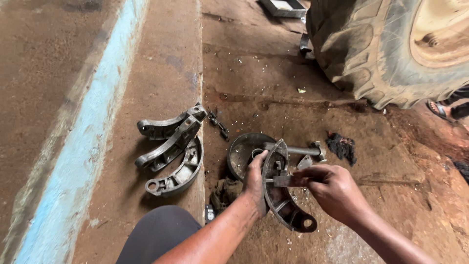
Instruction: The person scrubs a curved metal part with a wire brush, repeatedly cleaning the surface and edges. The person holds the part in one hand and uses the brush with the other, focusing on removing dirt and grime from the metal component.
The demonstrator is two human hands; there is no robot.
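Bare forearms and hands (pixel 298 183), no sleeves; dark grey trousers (pixel 156 234) at the knee.

Three spare brake shoes (pixel 171 151) stacked on the concrete ledge (pixel 161 73) at left, blue stripe (pixel 83 132) alongside. Small linkage (pixel 218 123) lies just right of them. Round tin (pixel 243 152) sits on the dirt floor (pixel 273 88). Black rag (pixel 342 146) near it. Large tyre (pixel 386 49) at top right, metal tray (pixel 283 7) behind.
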